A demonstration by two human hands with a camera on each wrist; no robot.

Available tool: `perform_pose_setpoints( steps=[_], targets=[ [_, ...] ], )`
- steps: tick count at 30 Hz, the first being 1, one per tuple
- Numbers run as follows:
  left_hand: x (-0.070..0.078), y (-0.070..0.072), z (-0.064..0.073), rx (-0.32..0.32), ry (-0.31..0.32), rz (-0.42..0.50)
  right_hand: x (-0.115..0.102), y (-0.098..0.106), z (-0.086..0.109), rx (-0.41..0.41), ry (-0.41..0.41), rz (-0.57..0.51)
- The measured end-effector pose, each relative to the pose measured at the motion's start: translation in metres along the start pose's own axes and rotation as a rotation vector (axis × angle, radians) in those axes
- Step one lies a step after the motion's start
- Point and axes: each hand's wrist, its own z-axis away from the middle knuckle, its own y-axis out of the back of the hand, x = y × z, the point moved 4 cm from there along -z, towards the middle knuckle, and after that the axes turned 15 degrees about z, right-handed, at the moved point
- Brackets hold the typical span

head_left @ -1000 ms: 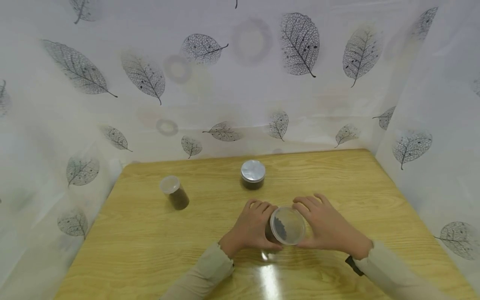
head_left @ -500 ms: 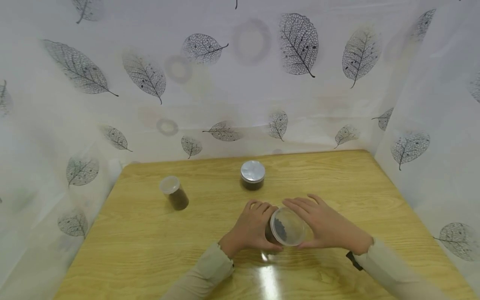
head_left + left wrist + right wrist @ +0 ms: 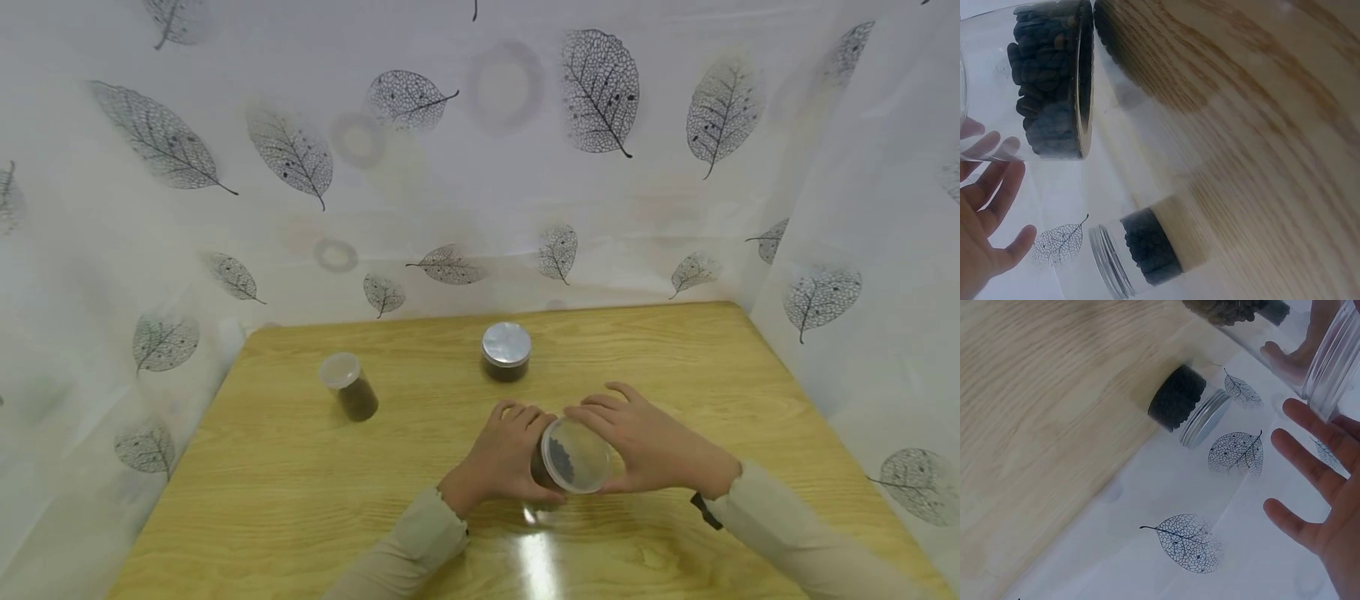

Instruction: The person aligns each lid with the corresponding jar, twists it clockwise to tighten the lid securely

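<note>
My left hand [image 3: 501, 454] grips the side of a clear jar [image 3: 1047, 81] partly filled with dark, bean-like pieces. Fingers lie on the jar's far side and the thumb on the near side. A clear, round lid [image 3: 583, 454] tops the jar, which stands at the table's front right of centre. At the lid's rim is my right hand [image 3: 652, 446], fingers at the back and thumb at the front. In the right wrist view one fingertip [image 3: 1297, 412] meets the lid's edge while two others spread apart from it.
A squat jar [image 3: 506, 352] with a silver lid and dark contents stands behind the hands. Farther left is a slim jar [image 3: 351, 387] with a pale lid. Leaf-printed white sheeting [image 3: 450, 183] encloses the wooden table [image 3: 300, 500] at the back and sides.
My right hand's fingers have swung leftward around the back of the lid's rim. The left hand and jar have stayed almost in place.
</note>
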Motion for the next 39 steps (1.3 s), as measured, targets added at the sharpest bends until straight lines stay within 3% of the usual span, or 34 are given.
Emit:
perform_pose_setpoints(
  steps=[10,15,19,25,29,35,39],
  targets=[
    [0.001,0.004,0.0,-0.019,0.019,0.01,-0.009,-0.003,0.008,0.019,-0.167,-0.023],
    [0.001,0.003,0.0,-0.012,0.012,-0.001,-0.012,-0.002,0.012,0.026,-0.21,-0.036],
    [0.0,0.002,-0.001,-0.011,0.004,-0.005,-0.011,-0.004,0.015,0.026,-0.212,-0.086],
    [-0.003,0.001,0.0,-0.029,0.001,0.027,0.001,-0.016,0.016,-0.041,-0.216,-0.303],
    [-0.005,0.001,0.001,-0.029,-0.005,0.036,0.008,-0.024,0.012,-0.059,-0.176,-0.412],
    [-0.005,0.003,0.001,-0.027,-0.013,0.045,0.008,-0.03,0.007,-0.059,-0.108,-0.488],
    [-0.006,0.004,0.001,-0.023,-0.008,0.035,0.005,-0.031,0.007,-0.049,-0.13,-0.508]
  ],
)
